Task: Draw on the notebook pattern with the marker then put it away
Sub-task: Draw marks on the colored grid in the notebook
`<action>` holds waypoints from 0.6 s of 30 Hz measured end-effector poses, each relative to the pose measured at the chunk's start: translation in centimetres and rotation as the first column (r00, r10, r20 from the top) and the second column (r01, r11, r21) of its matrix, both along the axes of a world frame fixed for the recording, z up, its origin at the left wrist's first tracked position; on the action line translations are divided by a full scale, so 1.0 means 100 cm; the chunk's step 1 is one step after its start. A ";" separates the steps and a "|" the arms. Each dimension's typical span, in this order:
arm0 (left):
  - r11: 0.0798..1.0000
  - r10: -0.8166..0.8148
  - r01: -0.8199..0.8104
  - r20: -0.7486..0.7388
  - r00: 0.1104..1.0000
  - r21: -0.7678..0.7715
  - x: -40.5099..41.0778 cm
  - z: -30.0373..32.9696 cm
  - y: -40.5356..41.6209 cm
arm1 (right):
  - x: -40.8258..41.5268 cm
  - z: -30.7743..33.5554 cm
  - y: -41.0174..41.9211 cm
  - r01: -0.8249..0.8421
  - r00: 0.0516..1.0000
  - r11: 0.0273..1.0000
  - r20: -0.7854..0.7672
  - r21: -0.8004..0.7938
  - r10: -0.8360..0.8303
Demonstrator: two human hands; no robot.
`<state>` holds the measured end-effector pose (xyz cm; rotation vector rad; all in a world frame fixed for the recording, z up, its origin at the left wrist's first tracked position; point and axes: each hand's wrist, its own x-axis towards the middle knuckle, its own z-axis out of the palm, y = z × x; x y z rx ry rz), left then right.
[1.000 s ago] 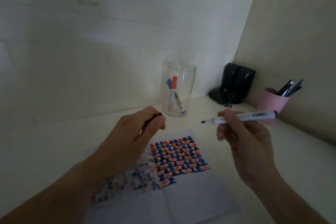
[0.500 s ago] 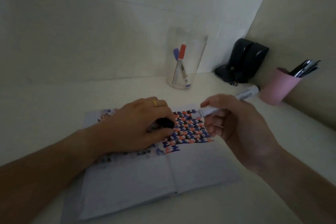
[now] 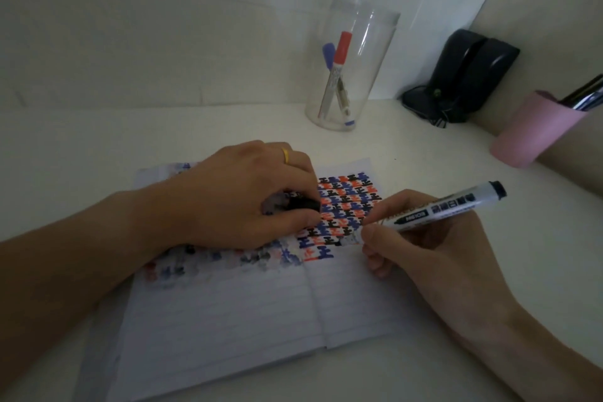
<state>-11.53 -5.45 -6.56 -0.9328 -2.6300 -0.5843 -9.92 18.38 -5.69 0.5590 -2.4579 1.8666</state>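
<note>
Head view: my right hand [image 3: 434, 248] is clamped on the marker [image 3: 437, 209], tip on the notebook [image 3: 228, 313] pattern [image 3: 346, 206]. My left hand [image 3: 248, 199] pins the page, closed on a black cap [image 3: 301, 204]. I judge drawing underway; stowing remains. Dim white bench [image 3: 98, 140], wall corner, clear jar [image 3: 350, 65] holding 2 markers.

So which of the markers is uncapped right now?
The black-ended marker in the right hand, tip on the notebook. The red-capped marker and blue-capped marker stand capped in the clear jar.
</note>
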 end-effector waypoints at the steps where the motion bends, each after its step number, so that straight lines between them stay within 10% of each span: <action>1: 1.000 -0.001 0.001 0.004 1.000 0.002 0.000 0.001 0.000 | 0.000 -0.001 0.000 0.007 1.000 1.000 -0.007 0.011 -0.007; 18: 1.000 0.001 -0.001 0.020 1.000 -0.008 0.001 0.001 -0.001 | 0.002 0.000 0.000 0.028 1.000 0.998 -0.003 0.052 -0.028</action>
